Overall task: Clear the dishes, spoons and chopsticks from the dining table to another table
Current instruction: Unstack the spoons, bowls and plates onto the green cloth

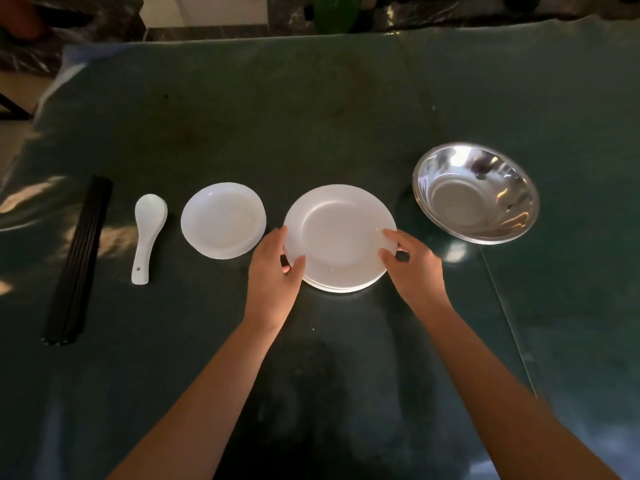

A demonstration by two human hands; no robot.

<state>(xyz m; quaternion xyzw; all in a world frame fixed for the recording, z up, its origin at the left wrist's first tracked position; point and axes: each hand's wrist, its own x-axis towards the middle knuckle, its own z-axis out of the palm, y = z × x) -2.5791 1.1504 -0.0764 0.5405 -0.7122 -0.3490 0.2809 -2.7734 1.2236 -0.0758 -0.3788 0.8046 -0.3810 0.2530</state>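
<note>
A stack of large white plates [341, 233] sits in the middle of the dark green table [311, 109]. My left hand [275, 268] grips the stack's left rim, thumb on top. My right hand [412, 265] grips its right rim the same way. To the left lies a stack of smaller white dishes [223, 220], then a white ceramic spoon [147, 230], then a bundle of black chopsticks [81, 258]. Steel bowls [476, 194], nested, stand to the right of the plates.
The table's glass top reflects light patches at the left. A seam in the glass runs down the right side. Beyond the far edge are a dark marble ledge and a green plant [334, 12].
</note>
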